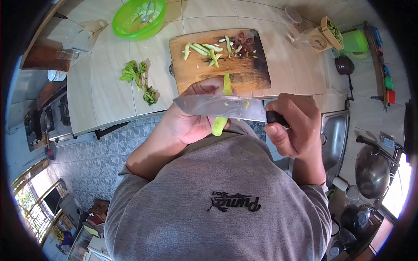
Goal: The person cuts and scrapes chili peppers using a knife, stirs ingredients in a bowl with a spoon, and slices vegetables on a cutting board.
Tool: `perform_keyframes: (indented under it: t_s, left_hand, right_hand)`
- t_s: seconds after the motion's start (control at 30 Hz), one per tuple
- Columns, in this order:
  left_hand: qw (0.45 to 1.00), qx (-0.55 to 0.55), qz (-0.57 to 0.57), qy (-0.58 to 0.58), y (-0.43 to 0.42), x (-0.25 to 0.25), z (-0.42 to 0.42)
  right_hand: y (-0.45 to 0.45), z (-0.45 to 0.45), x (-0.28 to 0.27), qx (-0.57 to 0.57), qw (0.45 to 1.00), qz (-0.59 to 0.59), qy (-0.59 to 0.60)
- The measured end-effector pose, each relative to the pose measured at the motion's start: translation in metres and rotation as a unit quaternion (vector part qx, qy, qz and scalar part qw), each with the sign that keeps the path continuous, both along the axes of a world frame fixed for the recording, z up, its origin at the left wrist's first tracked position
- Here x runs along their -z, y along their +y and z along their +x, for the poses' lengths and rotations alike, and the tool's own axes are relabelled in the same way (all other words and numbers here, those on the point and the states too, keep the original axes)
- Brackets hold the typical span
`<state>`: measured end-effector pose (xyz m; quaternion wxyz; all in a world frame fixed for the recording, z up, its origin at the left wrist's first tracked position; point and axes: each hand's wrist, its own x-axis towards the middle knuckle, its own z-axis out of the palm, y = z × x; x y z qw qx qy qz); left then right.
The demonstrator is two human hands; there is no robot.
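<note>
My left hand [185, 126] is closed around a long, light-green vegetable piece [220, 125], perhaps cucumber, held upright in front of my shirt. In my right hand [297, 124] is the black handle of a kitchen knife [217, 105]. Its wide blade points left and crosses in front of the vegetable piece, hiding its middle and some left fingers. Small green bits cling to the blade. Just beyond my hands lies a wooden cutting board [187, 71], with several cut green strips [200, 48] and small scraps on it.
A green bowl [138, 32] with a spoon in it stands at the back left. Leafy greens [138, 78] lie left of the board. To the right are a metal sink [334, 141] and a hanging wok [372, 171]. A stove [54, 117] is at the far left.
</note>
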<state>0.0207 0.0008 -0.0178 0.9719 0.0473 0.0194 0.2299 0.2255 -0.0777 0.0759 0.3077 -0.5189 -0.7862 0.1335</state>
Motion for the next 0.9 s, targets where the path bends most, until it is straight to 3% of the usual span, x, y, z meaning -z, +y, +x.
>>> perform_keyframes:
  t_s: [0.27,0.37,0.57,0.67,0.9]
  left_hand:
    - [0.999,-0.030,0.023,-0.012,-0.005,0.006,0.008]
    - [0.999,-0.011,-0.022,-0.046,-0.007,0.007,0.011]
    - [0.999,-0.004,0.013,-0.047,-0.008,0.013,0.020]
    - [0.999,-0.012,0.033,0.017,-0.008,0.004,0.018]
    - [0.998,-0.025,0.056,-0.026,-0.004,0.008,0.022]
  right_hand:
    - [-0.005,0.006,0.010,0.009,0.997,0.042,-0.057]
    - [-0.005,0.008,0.011,0.009,0.998,0.044,-0.043]
    - [-0.006,0.012,0.012,0.008,0.999,0.024,-0.034]
    - [-0.006,0.013,0.015,0.014,0.998,0.044,-0.048]
    - [-0.007,0.011,0.009,0.038,0.996,0.050,-0.069]
